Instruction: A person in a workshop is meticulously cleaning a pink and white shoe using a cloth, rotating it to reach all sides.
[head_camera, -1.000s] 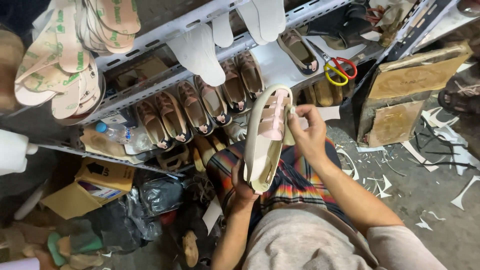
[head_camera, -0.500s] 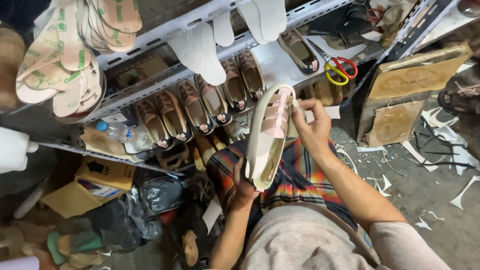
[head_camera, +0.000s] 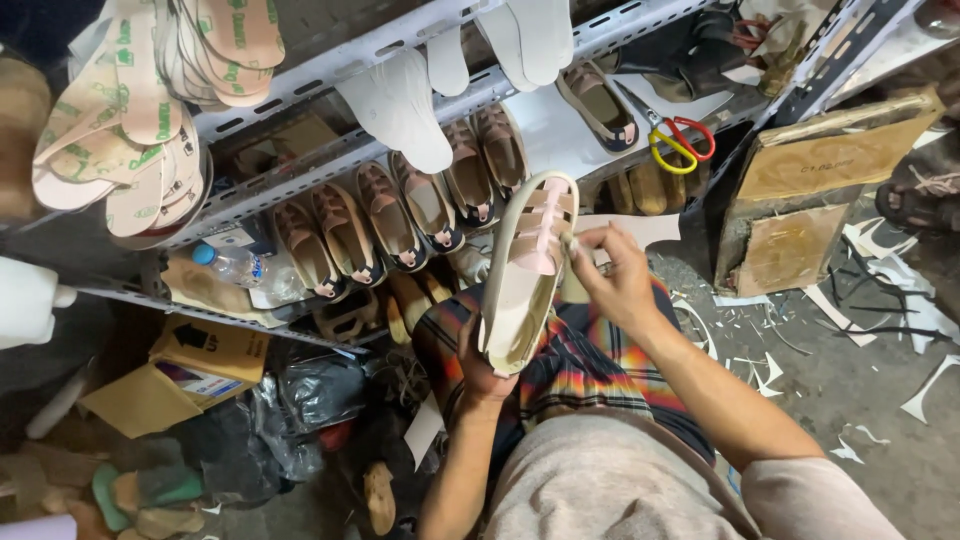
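While held upright over a lap draped in striped multicolour cloth (head_camera: 580, 370), a cream sandal (head_camera: 522, 280) with smooth pink straps, long and narrow, sole edge rounded. Gripped at the heel end by the left hand (head_camera: 480, 368), fingers wrapped closed around it. Pinched at a strap near the toe by the right hand (head_camera: 615, 275), fingertips drawn tight together. Just behind, a perforated grey metal rack (head_camera: 330, 160) lined with brown sandals (head_camera: 390, 215), flat printed insoles (head_camera: 130, 110), yellow-and-red scissors (head_camera: 680, 140). Pale scraps on rough concrete floor (head_camera: 850, 390).
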